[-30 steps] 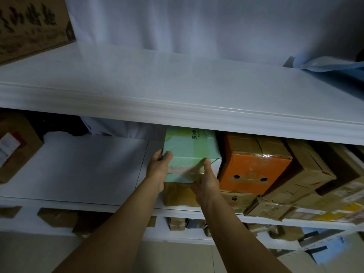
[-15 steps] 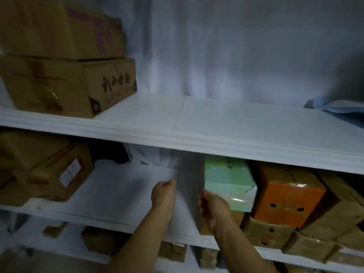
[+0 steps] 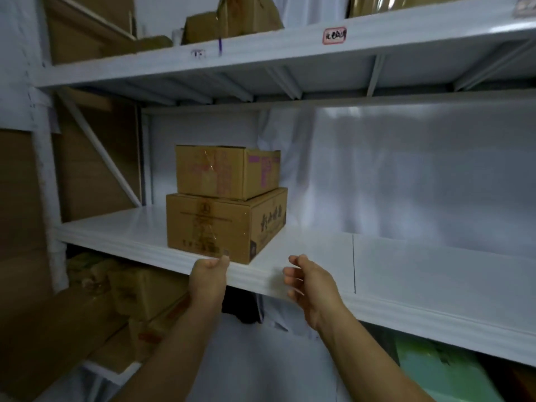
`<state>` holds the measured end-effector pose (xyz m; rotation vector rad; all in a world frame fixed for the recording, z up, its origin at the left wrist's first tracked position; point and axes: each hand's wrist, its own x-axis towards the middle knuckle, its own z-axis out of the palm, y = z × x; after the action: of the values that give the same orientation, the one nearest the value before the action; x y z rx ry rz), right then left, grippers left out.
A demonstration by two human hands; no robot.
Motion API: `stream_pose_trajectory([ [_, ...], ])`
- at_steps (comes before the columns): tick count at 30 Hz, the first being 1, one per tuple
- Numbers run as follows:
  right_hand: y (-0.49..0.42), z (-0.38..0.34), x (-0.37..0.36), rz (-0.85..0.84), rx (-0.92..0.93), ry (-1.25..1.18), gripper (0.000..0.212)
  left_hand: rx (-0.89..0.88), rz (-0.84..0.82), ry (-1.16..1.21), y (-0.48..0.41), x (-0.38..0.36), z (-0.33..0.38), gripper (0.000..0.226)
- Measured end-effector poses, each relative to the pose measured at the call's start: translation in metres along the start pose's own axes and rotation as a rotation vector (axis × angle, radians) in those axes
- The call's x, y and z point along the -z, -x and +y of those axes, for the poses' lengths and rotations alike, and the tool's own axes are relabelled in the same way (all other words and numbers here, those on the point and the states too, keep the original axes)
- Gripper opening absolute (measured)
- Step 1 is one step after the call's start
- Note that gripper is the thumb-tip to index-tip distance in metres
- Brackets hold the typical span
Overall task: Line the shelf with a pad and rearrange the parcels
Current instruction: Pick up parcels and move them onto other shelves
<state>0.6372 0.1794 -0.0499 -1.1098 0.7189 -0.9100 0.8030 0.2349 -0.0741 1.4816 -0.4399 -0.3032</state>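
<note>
I saw the left hand (image 3: 208, 274) curled at the white flat shelf's (image 3: 435, 271) front lip; whether it gripped, I couldn't tell. The right hand (image 3: 309, 281), at its three o'clock, hung relaxed and empty. Two stacked brown cardboard parcels (image 3: 220, 221) stood at its twelve o'clock.

Two stacked cardboard boxes (image 3: 207, 224) are counted at centre frame; two hands, left hand (image 3: 208, 275) and right hand (image 3: 311, 281), at lower centre; one green parcel (image 3: 443, 369) lower right; perhaps three blurred cartons (image 3: 145, 288) lower left.

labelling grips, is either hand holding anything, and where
Right hand: nothing. Left hand curls at the front edge of the white shelf board by the lower brown cardboard carton; grip cannot be told.
</note>
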Motion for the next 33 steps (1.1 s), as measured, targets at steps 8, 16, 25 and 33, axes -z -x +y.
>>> stream_pose_trajectory([
  [8,-0.089,-0.065,-0.047,-0.137,0.124,0.162,0.028,-0.153,0.209,-0.101,-0.111,-0.006,0.088,0.035],
  [16,-0.146,-0.107,-0.097,-0.255,0.266,0.413,0.049,-0.203,0.251,-0.121,-0.19,-0.019,0.132,0.061],
  [25,-0.175,-0.101,-0.106,-0.254,0.107,0.271,0.054,-0.173,0.18,-0.036,-0.199,-0.025,0.129,0.057],
  [33,-0.14,-0.124,-0.074,-0.217,-0.081,0.063,0.079,-0.113,-0.004,0.348,-0.151,-0.012,0.142,0.047],
])
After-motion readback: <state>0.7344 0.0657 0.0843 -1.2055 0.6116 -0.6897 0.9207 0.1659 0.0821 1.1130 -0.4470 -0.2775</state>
